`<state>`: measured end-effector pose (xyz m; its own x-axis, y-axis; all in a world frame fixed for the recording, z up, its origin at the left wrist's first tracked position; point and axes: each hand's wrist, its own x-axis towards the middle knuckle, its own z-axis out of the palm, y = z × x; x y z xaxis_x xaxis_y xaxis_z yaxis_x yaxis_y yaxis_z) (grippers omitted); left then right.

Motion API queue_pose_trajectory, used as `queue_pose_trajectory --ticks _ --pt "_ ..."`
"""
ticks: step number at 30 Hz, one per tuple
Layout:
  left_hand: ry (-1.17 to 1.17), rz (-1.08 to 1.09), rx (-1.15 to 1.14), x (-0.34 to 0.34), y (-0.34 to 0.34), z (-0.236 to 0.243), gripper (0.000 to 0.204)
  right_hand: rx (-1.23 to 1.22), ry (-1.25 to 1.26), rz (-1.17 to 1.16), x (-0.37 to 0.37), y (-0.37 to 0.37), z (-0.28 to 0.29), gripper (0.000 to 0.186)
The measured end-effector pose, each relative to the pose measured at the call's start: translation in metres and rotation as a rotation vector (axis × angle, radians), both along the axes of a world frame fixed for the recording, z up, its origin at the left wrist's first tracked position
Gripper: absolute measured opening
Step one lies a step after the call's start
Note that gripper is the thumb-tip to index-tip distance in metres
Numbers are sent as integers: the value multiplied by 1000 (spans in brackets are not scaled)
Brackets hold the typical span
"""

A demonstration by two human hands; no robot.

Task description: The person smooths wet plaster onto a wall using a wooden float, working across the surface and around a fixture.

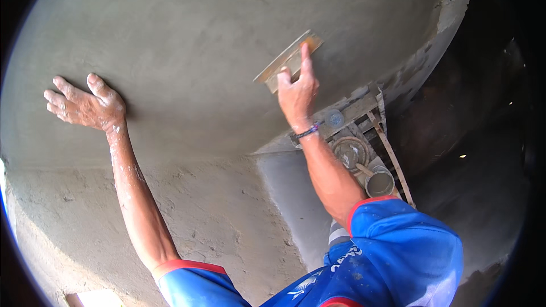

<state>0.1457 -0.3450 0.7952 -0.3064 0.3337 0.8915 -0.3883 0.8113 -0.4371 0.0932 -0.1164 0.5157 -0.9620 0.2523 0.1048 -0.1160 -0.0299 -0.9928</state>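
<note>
Grey plaster, smooth and damp-looking, covers the broad wall in front of me. My right hand grips a plastering trowel, its long flat blade tilted up to the right against the plaster. The index finger stretches along the tool toward an orange spot near its upper end; the handle is mostly hidden by the hand. Off to the left, my left hand is spread with fingers apart, at the wall, holding nothing. Whether its palm presses the plaster I cannot tell. Pale splashes mark that hand and forearm.
Below right stands a wooden scaffold bearing a round pan and a bucket of grey mix with a stick-like handle by it. A clear bluish container sits near the wall. Rougher plaster lies lower down.
</note>
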Motion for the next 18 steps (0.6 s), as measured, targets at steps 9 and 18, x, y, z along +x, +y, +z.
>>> queue_pose_trajectory --ticks 9,18 --pt "0 41 -26 8 -11 9 85 14 21 303 105 -62 -79 76" --pt "-9 -14 -30 5 -6 6 89 -125 182 -56 20 -42 -3 68"
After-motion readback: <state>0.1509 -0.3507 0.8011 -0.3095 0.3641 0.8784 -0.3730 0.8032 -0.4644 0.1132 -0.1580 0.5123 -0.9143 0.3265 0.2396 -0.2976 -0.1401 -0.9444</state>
